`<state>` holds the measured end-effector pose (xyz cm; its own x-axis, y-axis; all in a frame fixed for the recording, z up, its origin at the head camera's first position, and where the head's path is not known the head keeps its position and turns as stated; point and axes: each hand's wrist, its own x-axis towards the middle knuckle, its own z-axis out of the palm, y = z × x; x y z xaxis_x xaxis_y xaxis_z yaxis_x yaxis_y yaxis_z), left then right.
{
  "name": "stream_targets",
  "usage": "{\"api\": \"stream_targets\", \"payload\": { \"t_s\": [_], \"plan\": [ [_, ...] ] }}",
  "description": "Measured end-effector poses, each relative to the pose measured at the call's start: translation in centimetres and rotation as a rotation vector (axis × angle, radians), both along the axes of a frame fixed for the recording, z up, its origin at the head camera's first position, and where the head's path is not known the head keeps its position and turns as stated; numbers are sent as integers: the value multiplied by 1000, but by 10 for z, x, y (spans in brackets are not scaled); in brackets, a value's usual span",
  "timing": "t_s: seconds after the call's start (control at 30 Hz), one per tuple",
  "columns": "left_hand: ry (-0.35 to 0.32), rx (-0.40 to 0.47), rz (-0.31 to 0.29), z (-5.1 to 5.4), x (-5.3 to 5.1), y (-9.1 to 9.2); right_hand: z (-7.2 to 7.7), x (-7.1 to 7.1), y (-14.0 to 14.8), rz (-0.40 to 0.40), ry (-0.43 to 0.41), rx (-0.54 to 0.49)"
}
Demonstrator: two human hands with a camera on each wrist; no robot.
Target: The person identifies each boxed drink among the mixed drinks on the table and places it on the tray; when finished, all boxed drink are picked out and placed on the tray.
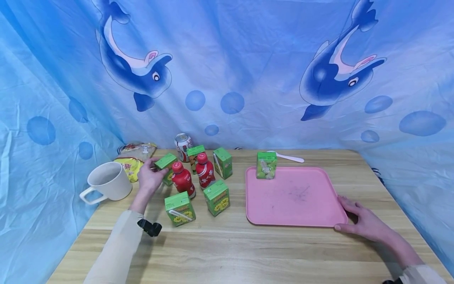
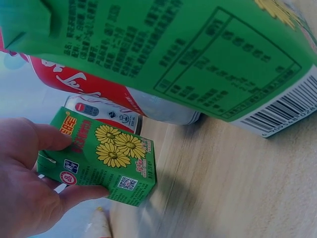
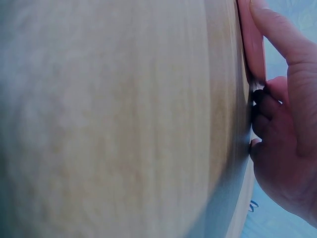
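Observation:
My left hand (image 1: 149,176) grips a green drink carton (image 1: 166,167) at the back left; the left wrist view shows yellow flowers on this carton (image 2: 116,153), with thumb and fingers on either side. Close beside it stand two red bottles (image 1: 183,181) (image 1: 205,171) and further green cartons (image 1: 180,209) (image 1: 217,198) (image 1: 222,163). My right hand (image 1: 365,221) holds the front right corner of a pink tray (image 1: 294,201), thumb at the front edge and fingers at the side. One green carton (image 1: 267,165) stands upright on the tray's back left part.
A white mug (image 1: 110,181) stands at the left edge, in front of a yellow snack bag (image 1: 131,165). Behind the bottles are a drink can (image 1: 183,146) and another carton (image 1: 193,159). A white spoon (image 1: 289,158) lies behind the tray. Blue curtains surround the wooden table (image 1: 227,252).

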<state>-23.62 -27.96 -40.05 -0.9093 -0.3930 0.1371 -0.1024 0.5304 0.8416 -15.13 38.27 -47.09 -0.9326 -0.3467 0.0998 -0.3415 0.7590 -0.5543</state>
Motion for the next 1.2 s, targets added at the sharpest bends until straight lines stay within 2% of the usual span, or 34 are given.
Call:
{"api": "stream_targets", "payload": {
  "t_s": [0.3, 0.63, 1.2],
  "plan": [
    [15, -2, -20, 6, 0, -3, 1, -1, 1, 4, -3, -9],
    [-9, -29, -44, 23, 4, -4, 0, -1, 0, 4, -3, -19],
    [47, -61, -74, 55, 2, -7, -1, -2, 1, 23, 43, -10]
  ]
}}
